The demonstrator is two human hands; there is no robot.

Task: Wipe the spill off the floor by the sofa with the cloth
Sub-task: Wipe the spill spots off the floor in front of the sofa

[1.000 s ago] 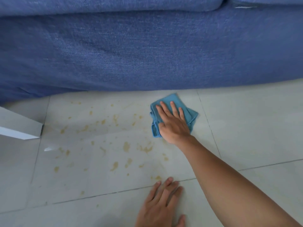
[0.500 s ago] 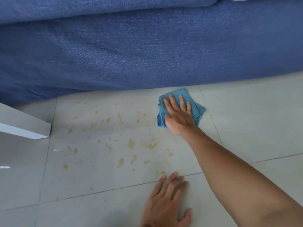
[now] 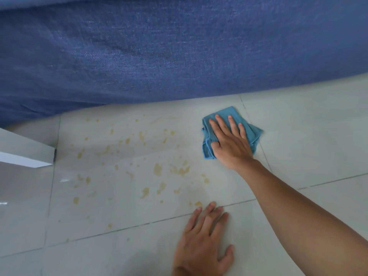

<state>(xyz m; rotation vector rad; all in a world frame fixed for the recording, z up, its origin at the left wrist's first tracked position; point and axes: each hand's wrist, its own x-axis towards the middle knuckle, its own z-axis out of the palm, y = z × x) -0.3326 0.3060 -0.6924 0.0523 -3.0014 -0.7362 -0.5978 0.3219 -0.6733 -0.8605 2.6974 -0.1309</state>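
Note:
A folded blue cloth (image 3: 224, 114) lies on the pale tiled floor (image 3: 308, 148) close to the foot of the blue sofa (image 3: 179, 56). My right hand (image 3: 232, 143) presses flat on top of it with fingers spread, covering most of it. The spill (image 3: 157, 169) is a scatter of yellow-brown drops and smears across the tiles to the left of the cloth. My left hand (image 3: 203, 242) rests flat on the floor nearer to me, fingers apart, its fingertips beside the nearest drops.
A white furniture edge (image 3: 23, 150) juts in from the left, next to the far-left drops. The sofa front runs along the whole back of the spill area. Unstained tiles stretch to the right of the cloth.
My right hand has slid the cloth a little to the right, away from the drops. My left hand stays planted on the floor. The view has shifted slightly.

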